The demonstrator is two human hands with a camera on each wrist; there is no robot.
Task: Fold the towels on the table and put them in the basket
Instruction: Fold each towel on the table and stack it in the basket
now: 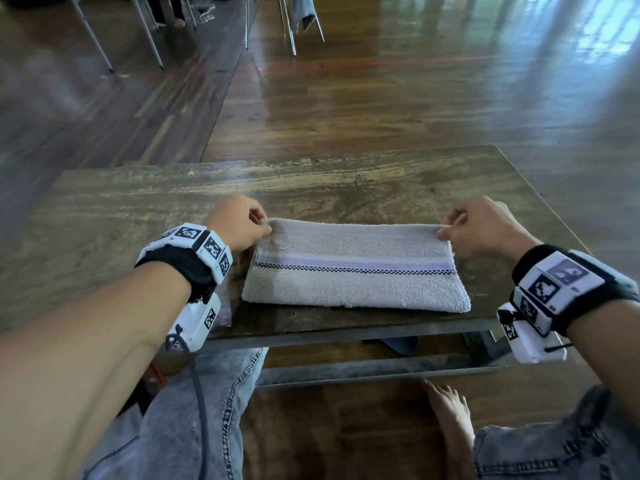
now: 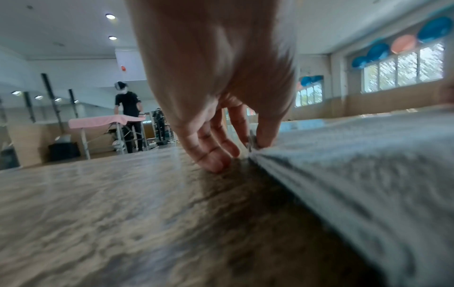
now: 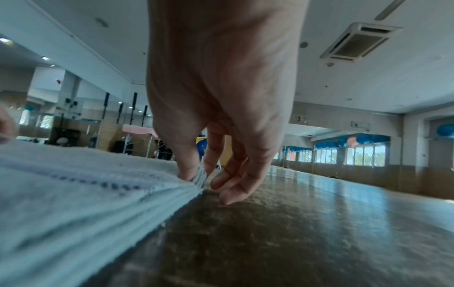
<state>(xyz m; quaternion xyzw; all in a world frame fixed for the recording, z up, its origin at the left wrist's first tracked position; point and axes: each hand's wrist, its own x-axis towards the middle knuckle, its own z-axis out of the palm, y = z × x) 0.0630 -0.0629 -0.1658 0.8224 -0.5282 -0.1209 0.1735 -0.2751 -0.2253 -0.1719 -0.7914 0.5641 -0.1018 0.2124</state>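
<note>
A beige towel [image 1: 353, 268] with a dark checked stripe lies folded into a long rectangle near the front edge of the wooden table [image 1: 138, 202]. My left hand [image 1: 265, 226] pinches the towel's far left corner between thumb and forefinger; in the left wrist view the left hand [image 2: 254, 143] holds that corner of the towel [image 2: 356, 165] just above the table. My right hand [image 1: 445, 230] pinches the far right corner; the right wrist view shows the right hand [image 3: 196, 177] gripping the stacked layers of the towel [image 3: 73, 194]. No basket is in view.
The table's far half [image 1: 311, 181] is bare wood. Beyond it lies a shiny wooden floor [image 1: 415, 98] with chair legs [image 1: 291, 26] at the back. My knees and a bare foot [image 1: 450, 417] are below the front edge. A person [image 2: 129, 114] stands at a distant pink table.
</note>
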